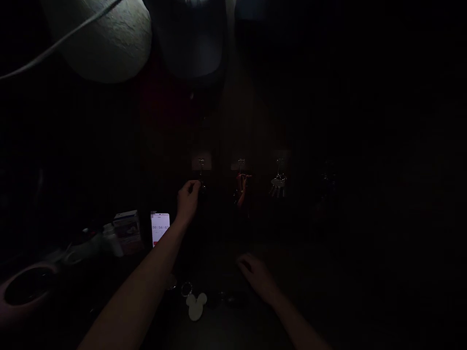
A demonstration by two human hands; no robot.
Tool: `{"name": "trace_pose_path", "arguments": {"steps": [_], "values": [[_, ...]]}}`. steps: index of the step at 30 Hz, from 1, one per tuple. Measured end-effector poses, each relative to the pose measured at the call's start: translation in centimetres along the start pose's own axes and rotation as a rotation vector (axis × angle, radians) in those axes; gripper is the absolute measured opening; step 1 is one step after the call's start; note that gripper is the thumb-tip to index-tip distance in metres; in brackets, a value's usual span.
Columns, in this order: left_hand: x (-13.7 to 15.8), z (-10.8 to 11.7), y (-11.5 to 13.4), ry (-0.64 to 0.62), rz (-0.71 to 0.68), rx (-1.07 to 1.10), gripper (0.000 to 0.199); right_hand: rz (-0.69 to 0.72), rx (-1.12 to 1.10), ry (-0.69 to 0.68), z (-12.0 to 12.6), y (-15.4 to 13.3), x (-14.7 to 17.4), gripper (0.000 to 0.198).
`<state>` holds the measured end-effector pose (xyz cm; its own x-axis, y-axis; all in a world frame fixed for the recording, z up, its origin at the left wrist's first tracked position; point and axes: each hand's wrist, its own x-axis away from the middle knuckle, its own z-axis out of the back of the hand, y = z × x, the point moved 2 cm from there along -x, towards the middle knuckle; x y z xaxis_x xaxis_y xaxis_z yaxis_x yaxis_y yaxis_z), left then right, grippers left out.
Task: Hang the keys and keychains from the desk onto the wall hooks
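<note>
In the dim head view, my left hand (188, 198) is raised to the leftmost wall hook (201, 161). Its thumb and fingers are closed on a small dark, shiny item (203, 186) that hangs there; its kind is lost in the dark. My right hand (255, 273) lies low on the dark surface, loosely curled with a gap between thumb and fingers, and nothing shows in it. Between my forearms lies a pale mouse-head-shaped tag (196, 307) beside a metal ring (186, 289).
A reddish strap (241, 187) hangs on the middle hook, and a bunch of keys (279, 183) on another. Left of my forearm stand a lit phone (160, 226), a box (127, 231), a white bottle (112, 239) and a pinkish ring-shaped object (10, 301). Caps (109, 43) hang overhead.
</note>
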<state>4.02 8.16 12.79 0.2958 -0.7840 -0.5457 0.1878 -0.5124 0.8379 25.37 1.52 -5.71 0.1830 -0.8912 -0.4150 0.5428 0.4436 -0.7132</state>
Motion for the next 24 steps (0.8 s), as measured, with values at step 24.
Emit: {"name": "trace_pose_path", "arguments": {"steps": [24], "values": [[2.3,0.7,-4.0,0.011,0.108,0.011,0.029,-0.003,0.027,-0.021,0.2,-0.8,-0.1,0.018]]}}
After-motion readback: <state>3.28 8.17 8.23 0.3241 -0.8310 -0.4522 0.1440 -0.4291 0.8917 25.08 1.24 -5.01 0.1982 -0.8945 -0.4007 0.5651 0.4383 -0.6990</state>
